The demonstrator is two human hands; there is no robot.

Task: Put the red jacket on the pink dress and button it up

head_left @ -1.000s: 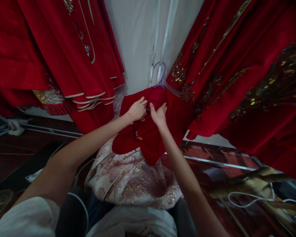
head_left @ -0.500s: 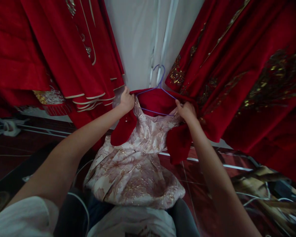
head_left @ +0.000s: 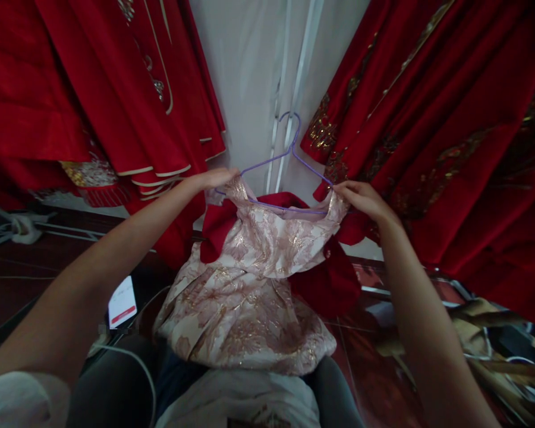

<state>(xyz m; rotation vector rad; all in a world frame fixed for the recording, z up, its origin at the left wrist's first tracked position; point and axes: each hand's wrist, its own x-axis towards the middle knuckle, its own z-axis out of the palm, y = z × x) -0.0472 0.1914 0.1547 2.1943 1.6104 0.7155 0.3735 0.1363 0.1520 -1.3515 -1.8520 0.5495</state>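
Note:
A pale pink brocade dress [head_left: 249, 279] with gold floral pattern hangs on a purple wire hanger [head_left: 289, 160] in front of me, its skirt lying over my lap. A small red velvet jacket [head_left: 334, 273] has slid off its shoulders and droops behind and beside the dress. My left hand [head_left: 216, 178] pinches the dress's left shoulder at the hanger's end, fingers closed. My right hand [head_left: 361, 199] grips the right shoulder, where dress and red jacket meet.
Red embroidered garments hang on the left [head_left: 93, 101] and on the right [head_left: 450, 137], with a white wall [head_left: 249, 77] between them. A phone [head_left: 122, 302] and white cables lie on the dark glossy floor at left. A gold-coloured object [head_left: 481, 333] lies at right.
My hands have moved apart from the jacket's front to the hanger's two ends. The red jacket has opened and slipped down off the shoulders, baring the pink dress and the hanger.

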